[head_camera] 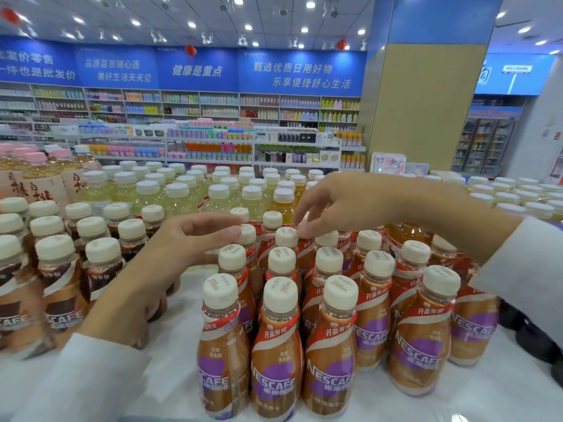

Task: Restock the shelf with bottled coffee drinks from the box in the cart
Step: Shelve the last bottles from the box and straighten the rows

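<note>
Purple-label Nescafe coffee bottles (pixel 275 354) with cream caps stand in tight rows on the white shelf top (pixel 182 300), centre and right. My left hand (pixel 185 239) reaches in from the lower left, its thumb and forefinger stretched out and touching the side of one back-row bottle's cap (pixel 247 233). My right hand (pixel 338 202) comes in from the right above the rows. Its thumb and fingers point down and close together on the cap of a back-row bottle (pixel 305 249), whose cap is hidden under the fingertips. No box or cart is in view.
Brown-label Nescafe bottles (pixel 61 300) fill the shelf to the left, with a bare strip of shelf between the two groups. Pale yellow drink bottles (pixel 179 196) and peach drinks (pixel 33 178) stand behind. Store shelving (pixel 210 147) and a yellow pillar (pixel 423 108) lie beyond.
</note>
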